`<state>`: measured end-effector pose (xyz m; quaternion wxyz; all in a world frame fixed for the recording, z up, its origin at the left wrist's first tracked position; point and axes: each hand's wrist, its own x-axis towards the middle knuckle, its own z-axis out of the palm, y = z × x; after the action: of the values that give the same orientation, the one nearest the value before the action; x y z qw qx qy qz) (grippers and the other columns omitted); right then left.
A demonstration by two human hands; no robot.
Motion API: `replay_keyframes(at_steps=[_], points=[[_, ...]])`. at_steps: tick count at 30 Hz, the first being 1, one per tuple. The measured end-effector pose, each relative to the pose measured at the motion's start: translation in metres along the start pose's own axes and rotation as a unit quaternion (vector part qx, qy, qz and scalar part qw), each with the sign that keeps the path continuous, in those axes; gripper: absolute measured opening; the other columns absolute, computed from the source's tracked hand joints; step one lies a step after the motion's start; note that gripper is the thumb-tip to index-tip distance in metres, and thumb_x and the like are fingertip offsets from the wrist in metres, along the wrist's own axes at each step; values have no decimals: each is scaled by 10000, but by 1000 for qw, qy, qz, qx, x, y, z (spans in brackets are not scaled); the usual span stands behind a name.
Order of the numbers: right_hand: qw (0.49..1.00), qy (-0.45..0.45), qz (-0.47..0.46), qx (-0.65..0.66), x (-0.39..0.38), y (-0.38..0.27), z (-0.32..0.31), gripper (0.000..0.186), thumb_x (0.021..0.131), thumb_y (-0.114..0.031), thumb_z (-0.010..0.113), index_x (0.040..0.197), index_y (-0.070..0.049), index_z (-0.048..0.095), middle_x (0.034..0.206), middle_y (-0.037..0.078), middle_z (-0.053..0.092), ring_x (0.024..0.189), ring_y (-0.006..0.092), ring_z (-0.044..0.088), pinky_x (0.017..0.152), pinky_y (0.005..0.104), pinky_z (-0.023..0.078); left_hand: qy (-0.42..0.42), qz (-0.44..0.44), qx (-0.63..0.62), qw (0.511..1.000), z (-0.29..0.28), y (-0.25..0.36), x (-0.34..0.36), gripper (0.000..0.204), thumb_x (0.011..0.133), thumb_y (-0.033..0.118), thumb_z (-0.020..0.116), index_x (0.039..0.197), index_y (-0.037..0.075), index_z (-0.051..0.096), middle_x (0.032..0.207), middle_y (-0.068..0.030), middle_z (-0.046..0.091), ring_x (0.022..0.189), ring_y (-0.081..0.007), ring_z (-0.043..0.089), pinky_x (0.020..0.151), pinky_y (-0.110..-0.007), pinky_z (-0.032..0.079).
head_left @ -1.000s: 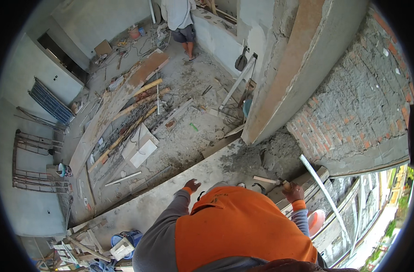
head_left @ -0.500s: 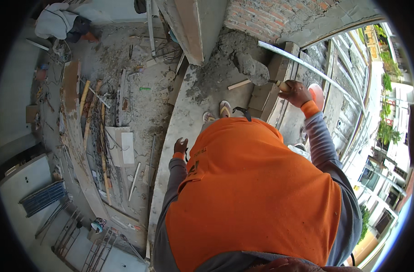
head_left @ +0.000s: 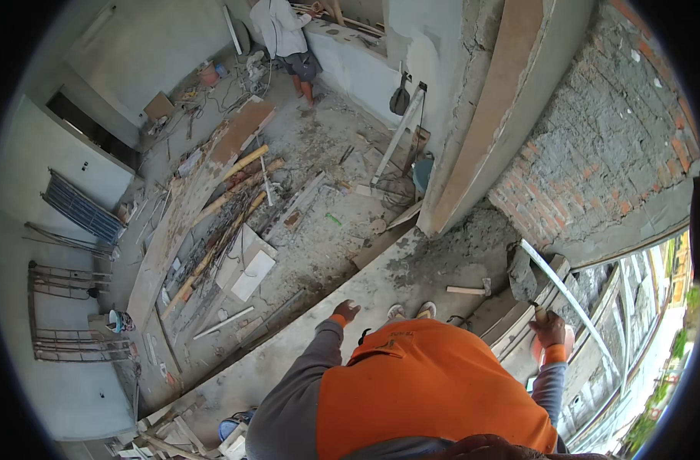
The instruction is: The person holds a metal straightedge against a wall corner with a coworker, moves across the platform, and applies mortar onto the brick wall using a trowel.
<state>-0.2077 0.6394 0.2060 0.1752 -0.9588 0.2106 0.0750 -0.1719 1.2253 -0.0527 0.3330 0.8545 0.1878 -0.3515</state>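
Head view shows the right hand (head_left: 550, 328) with fingers clamped on a trowel (head_left: 521, 276) angled up-left, blade mortar-laden, while the left hand (head_left: 345, 311) hangs empty, fingers loosely apart.

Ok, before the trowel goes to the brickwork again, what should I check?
1. Right hand grips the trowel: ok.
2. Mortar on the blade: ok, it looks loaded.
3. Left hand free, holding nothing: ok.
4. Feet on the concrete ledge: ok, though the drop lies close on the left.
5. Hammer lies near the feet: not ok, trip risk.
6. Brick wall surface wet or dry: cannot tell.
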Motion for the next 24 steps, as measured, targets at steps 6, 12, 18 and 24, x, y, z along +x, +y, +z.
replay_keyframes(at_steps=[6,12,18,24], points=[[997,4,-80,-14,4,-10,22,391,601,-334,804,747,-28,610,759,184,636,731,391,603,655,458,480,-15,22,-7,1000,0,3,-8,639,886,504,536,1341,62,458,1253,-186,567,1139,-339,543,973,-437,426],[996,4,-83,3,0,-33,29,399,585,-329,813,733,-23,603,750,186,633,716,387,603,651,458,481,-40,-24,-2,999,1,-27,-17,607,892,470,546,1339,70,458,1255,-178,563,1148,-336,534,981,-439,423],[992,-15,-122,16,3,-51,35,374,597,-293,798,751,-6,613,769,200,634,717,388,608,656,461,485,-15,-49,-31,998,5,-64,-26,618,888,484,544,1336,66,466,1367,-177,465,1254,-340,444,1036,-429,378],[990,-58,-131,-14,19,-61,44,400,587,-324,814,781,-18,644,801,190,656,768,381,629,688,440,503,6,-44,7,999,19,-85,-36,660,850,521,566,1318,63,485,1361,-178,473,1264,-346,432,1045,-423,365]])
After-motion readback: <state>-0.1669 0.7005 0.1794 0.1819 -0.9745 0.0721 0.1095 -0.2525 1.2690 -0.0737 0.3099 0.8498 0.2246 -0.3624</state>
